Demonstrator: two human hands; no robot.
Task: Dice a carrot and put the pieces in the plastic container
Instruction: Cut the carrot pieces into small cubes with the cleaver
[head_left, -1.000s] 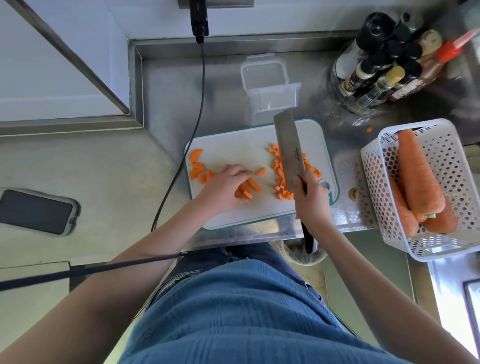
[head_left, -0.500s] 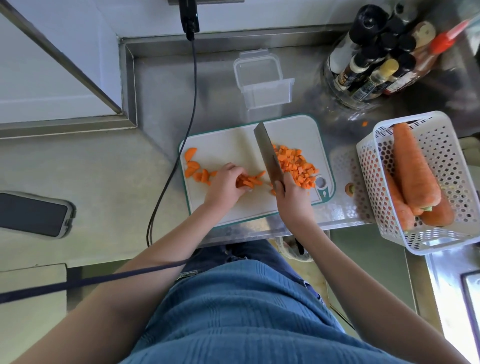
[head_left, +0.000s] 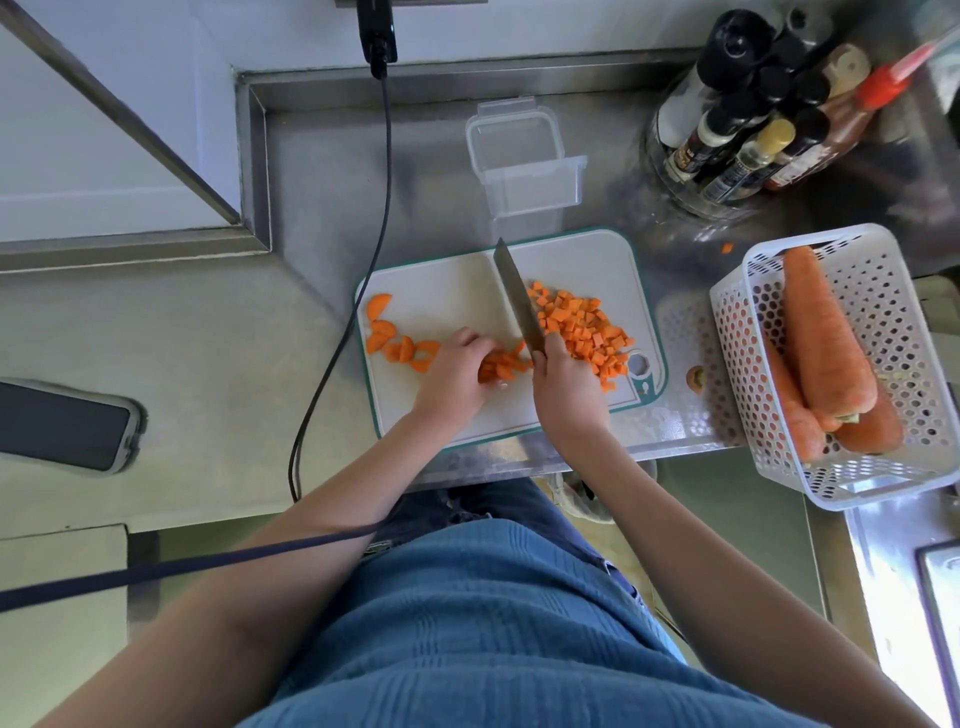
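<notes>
- We are mid-dice: our right hand (head_left: 569, 387) is wrapped round the knife (head_left: 514, 296) handle, the blade edge-down on the board (head_left: 457, 291) and pointing to the far side.
- Our left hand (head_left: 457, 371) curls over a small stack of carrot strips (head_left: 501, 364), fingers bent and pressing them down just left of the blade.
- We judge the next move to be another cut through that stack, which calls for knuckles kept ahead of fingertips and the hand stepped left a little with each stroke.
- Right of the blade lies the dice pile (head_left: 582, 332), a good heap touching the knife's flat side; left of our hand sit half-moon slices (head_left: 392, 340) not yet cut down.
- So we reckon the cutting is past halfway, and none of the pieces are in the container yet.
- On the right, a white basket (head_left: 883, 483) holds whole carrots (head_left: 826, 348), about three, lying lengthwise.
- A carrot end (head_left: 695, 375) sits between board and basket.
- Just beyond the board's far edge stands the clear container (head_left: 524, 166), lid off, nothing in it that we can see.
- Far right, a round tub holds bottles (head_left: 748, 124) standing upright.
</notes>
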